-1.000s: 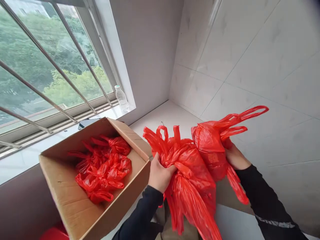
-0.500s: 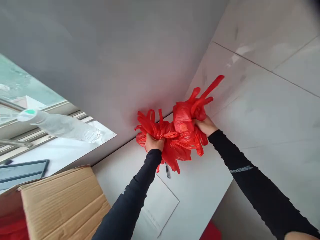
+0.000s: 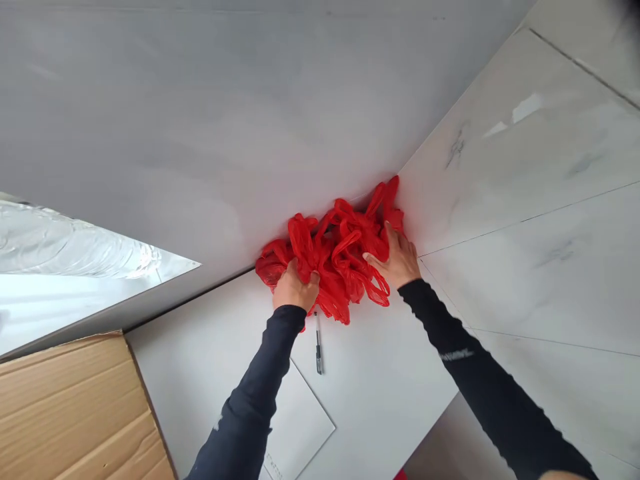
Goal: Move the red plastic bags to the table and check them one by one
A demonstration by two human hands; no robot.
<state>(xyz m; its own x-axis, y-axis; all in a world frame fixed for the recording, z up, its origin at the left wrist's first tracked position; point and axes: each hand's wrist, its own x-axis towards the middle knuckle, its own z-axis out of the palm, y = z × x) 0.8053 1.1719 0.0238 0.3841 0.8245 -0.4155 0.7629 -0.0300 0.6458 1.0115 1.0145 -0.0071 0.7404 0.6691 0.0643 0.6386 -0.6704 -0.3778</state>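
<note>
A loose heap of red plastic bags point(image 3: 345, 247), their handle loops sticking up, lies on the white table in the corner where two walls meet. On the heap's left front side, my left hand point(image 3: 296, 287) is closed on some of the crumpled plastic; part of its fingers is hidden in the folds. My right hand point(image 3: 397, 259) rests against the right end of the heap with thumb and fingers spread apart. A black-capped pen point(image 3: 319, 347) lies just in front of the bags.
A cardboard box point(image 3: 75, 413) stands at the lower left. A notebook point(image 3: 300, 417) lies on the white table point(image 3: 380, 380) near my left forearm. A grey wall point(image 3: 225, 133) rises behind, a marbled tile wall point(image 3: 540, 200) on the right. A clear plastic-wrapped item point(image 3: 75, 240) shows at the left.
The bundle of bags has come down into the corner and spread out along the wall. My right hand has loosened from a grip to spread fingers. The view has shifted.
</note>
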